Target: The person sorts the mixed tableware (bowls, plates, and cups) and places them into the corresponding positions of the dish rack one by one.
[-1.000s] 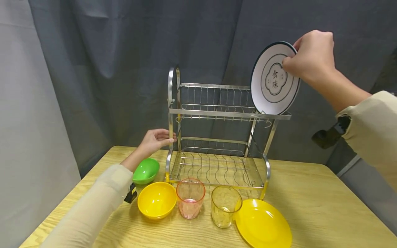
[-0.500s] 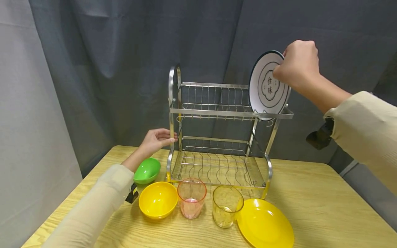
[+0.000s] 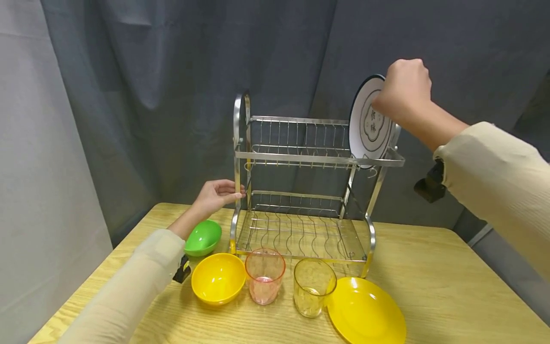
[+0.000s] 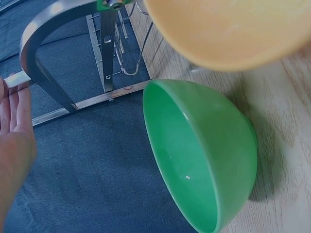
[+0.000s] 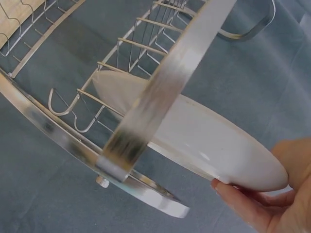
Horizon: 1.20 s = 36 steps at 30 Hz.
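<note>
In the head view my right hand (image 3: 404,91) pinches a white plate (image 3: 363,138) with a dark rim by its upper edge. The plate stands nearly upright, its lower edge down in the right end of the top tier of a metal dish rack (image 3: 296,156). From the right wrist view, the plate's white underside (image 5: 214,141) passes behind the rack's flat bar, with thumb and fingers on its outer edge. My left hand (image 3: 212,197) holds the rack's left post between thumb and fingers; the left wrist view cuts part of this hand (image 4: 14,131) off.
On the wooden table (image 3: 429,267), left of the rack, sits a tilted green bowl (image 3: 204,237). Along the front stand a yellow bowl (image 3: 218,279), a pink tumbler (image 3: 264,282), a yellow tumbler (image 3: 311,298) and a yellow plate (image 3: 369,313). A dark curtain (image 3: 172,95) hangs behind.
My right hand has moved left and down, lowering the white plate into the rack's top tier and turning it more edge-on. The left hand has stayed at the post.
</note>
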Available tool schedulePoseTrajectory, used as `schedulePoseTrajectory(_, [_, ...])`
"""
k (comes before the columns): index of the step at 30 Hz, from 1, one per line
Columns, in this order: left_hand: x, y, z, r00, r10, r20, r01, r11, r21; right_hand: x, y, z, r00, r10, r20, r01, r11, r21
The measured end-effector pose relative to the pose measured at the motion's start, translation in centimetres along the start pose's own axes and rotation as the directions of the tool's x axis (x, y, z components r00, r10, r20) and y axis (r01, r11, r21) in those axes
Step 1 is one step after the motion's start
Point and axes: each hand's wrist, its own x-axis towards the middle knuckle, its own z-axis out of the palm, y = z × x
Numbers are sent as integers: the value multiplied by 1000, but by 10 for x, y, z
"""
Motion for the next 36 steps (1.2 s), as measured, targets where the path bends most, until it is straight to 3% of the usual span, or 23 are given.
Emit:
schedulePoseTrajectory(9, [2, 1, -3, 1000, 23, -20, -23, 1000, 18, 11, 2, 5, 999, 38, 35, -38, 999, 17])
schedulePoseTrajectory(16, [2, 2, 0, 1000, 7, -6, -6, 1000, 13, 14, 8, 6, 994, 82, 76, -84, 996, 21])
schedulePoseTrajectory(30, [3, -1, 0, 1000, 14, -22, -14, 1000, 9, 17, 12, -12, 974, 101, 205, -121, 989, 86])
schedulePoseTrajectory(36, [3, 0, 1, 1000, 10, -19, -10, 1000, 14, 20, 15, -11, 975, 107, 195, -122, 990, 68])
